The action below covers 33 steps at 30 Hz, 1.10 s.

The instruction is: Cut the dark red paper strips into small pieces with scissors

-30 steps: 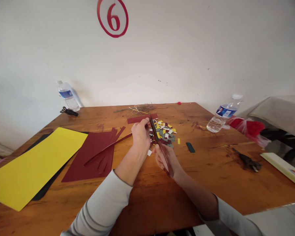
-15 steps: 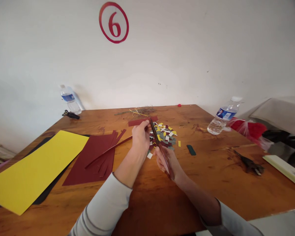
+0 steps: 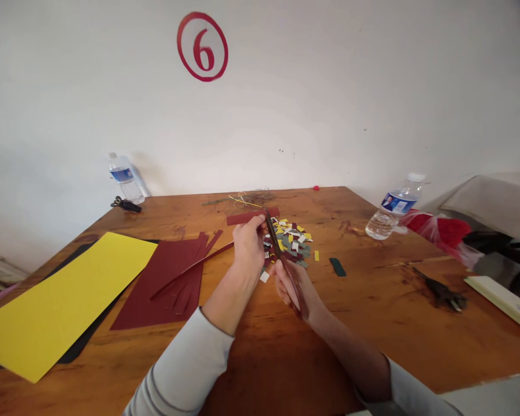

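My left hand (image 3: pixel 248 241) is closed on a long, thin dark red paper strip (image 3: pixel 212 255), whose tail runs back over a dark red sheet (image 3: pixel 144 289) at left. In my right hand (image 3: pixel 295 284) is a pair of scissors (image 3: pixel 275 240), gripped by the handles. Their blades point away from me and look closed or nearly so, right beside my left fingertips. Whether the strip lies between the blades is too small to tell. Under and beyond the scissors lies a heap of small paper bits (image 3: pixel 301 238), yellow, white, grey-green and dark red.
A yellow sheet (image 3: pixel 69 303) covers a black one (image 3: pixel 89 335). Several cut strips (image 3: pixel 184 297) lie on the red sheet. Water bottles stand at left (image 3: pixel 127 179) and right (image 3: pixel 392 208). A dark tool (image 3: pixel 442 290) and a white box (image 3: pixel 502 303) sit at right. Beyond the hands is a red piece (image 3: pixel 242 218).
The view has tipped up slightly, so everything sits a little lower. Both hands, the strip and the scissors hold nearly the same position.
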### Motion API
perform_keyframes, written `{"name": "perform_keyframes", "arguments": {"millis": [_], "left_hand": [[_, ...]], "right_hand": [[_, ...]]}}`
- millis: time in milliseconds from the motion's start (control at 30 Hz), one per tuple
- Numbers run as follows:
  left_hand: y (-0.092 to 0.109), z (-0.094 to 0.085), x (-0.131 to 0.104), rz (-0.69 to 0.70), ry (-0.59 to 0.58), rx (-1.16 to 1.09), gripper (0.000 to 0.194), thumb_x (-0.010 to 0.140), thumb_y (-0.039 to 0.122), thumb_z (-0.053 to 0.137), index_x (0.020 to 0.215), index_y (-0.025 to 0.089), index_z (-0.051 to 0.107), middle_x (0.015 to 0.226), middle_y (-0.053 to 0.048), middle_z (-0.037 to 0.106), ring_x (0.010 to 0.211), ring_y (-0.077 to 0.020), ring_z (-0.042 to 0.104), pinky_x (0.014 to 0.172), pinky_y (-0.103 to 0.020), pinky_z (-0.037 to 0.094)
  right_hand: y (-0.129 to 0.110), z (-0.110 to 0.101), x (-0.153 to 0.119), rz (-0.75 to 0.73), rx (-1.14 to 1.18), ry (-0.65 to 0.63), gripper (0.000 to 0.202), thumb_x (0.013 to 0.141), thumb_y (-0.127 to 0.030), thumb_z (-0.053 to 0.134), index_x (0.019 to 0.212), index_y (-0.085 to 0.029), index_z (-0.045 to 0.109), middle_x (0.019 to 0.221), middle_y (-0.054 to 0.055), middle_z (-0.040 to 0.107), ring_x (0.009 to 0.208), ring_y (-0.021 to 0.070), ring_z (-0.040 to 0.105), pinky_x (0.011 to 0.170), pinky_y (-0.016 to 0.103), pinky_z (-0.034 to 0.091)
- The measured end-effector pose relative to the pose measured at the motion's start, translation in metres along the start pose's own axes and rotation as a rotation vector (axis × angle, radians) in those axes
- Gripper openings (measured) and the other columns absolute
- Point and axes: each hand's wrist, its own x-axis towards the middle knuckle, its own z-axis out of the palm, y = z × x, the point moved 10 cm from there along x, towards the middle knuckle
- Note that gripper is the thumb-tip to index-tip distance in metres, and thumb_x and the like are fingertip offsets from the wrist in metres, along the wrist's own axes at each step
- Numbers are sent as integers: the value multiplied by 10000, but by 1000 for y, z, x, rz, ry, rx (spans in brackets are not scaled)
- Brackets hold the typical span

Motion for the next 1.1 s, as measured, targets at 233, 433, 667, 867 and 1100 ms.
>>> {"name": "perform_keyframes", "arguments": {"millis": [233, 433, 667, 867, 1100], "left_hand": [[0, -1, -1, -14, 10, 6, 249, 631, 99, 773, 508, 173, 570, 488, 25, 535, 473, -86, 465, 534, -235, 378], [-2, -2, 2, -24, 2, 2, 242, 634, 88, 779, 517, 166, 581, 490, 23, 536, 481, -79, 463, 535, -222, 380], [-2, -2, 0, -23, 27, 0, 248, 638, 81, 777, 517, 166, 577, 489, 25, 537, 481, -77, 462, 534, -213, 377], [0, 1, -2, -36, 2, 2, 215, 627, 76, 747, 506, 157, 590, 483, 22, 534, 484, -74, 461, 528, -205, 369], [4, 2, -4, -14, 19, 15, 198, 656, 78, 721, 525, 159, 596, 485, 24, 534, 464, -78, 457, 507, -211, 357]], "right_hand": [[0, 0, -1, 1, 31, 5, 722, 640, -935, 757, 707, -253, 532, 399, -148, 297, 313, 56, 244, 304, 198, 246], [0, 1, -1, 28, 76, -6, 675, 643, -860, 808, 694, -247, 529, 410, -139, 321, 308, 51, 258, 293, 198, 227], [-3, 3, -5, 46, 85, -3, 643, 647, -803, 827, 662, -252, 496, 392, -140, 320, 302, 43, 249, 291, 186, 220], [-4, 0, -3, 8, 70, 4, 616, 694, -793, 811, 710, -249, 522, 432, -135, 344, 315, 53, 269, 299, 200, 229], [1, 2, -3, 6, -8, -18, 688, 723, -919, 691, 761, -251, 527, 448, -135, 324, 334, 66, 294, 324, 205, 244]]}}
